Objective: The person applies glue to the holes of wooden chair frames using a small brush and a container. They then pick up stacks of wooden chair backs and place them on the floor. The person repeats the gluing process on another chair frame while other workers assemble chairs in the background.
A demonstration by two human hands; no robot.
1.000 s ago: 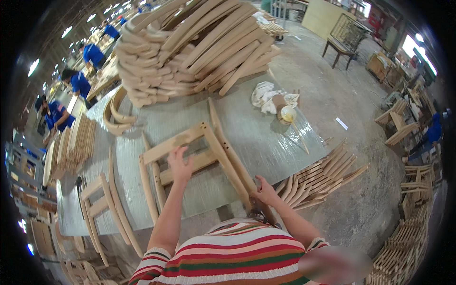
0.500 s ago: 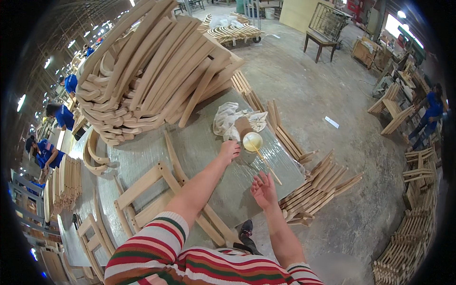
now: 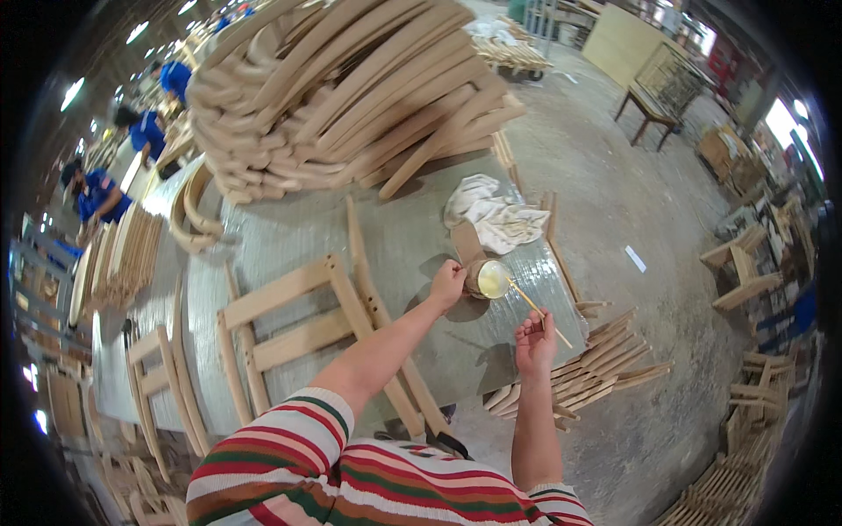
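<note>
On the near right part of the film-covered table [image 3: 443, 351] stands a small cup [image 3: 474, 279] holding a pale yellow substance. My left hand [image 3: 449, 285] is closed at the cup's left side, its fingers curled against it. A thin, light wooden stick [image 3: 527, 299] leans from the cup's mouth toward the lower right. My right hand [image 3: 534, 344] has its fingers and thumb closed on the stick's outer half. Beyond the cup lie a crumpled white cloth [image 3: 491, 213] and a flat brown piece [image 3: 467, 241], partly under the cloth.
A tall pile of curved wooden parts [image 3: 351, 96] fills the table's far side. A wooden chair frame [image 3: 289, 289] lies left of my left arm. Bundled wooden legs [image 3: 605, 364] stand off the right edge. Several people in blue shirts [image 3: 145, 131] work at far left.
My right hand has come from open beside the stick to closed on it. The left hand stays at the cup. The whole view has shifted, with the table things now farther right.
</note>
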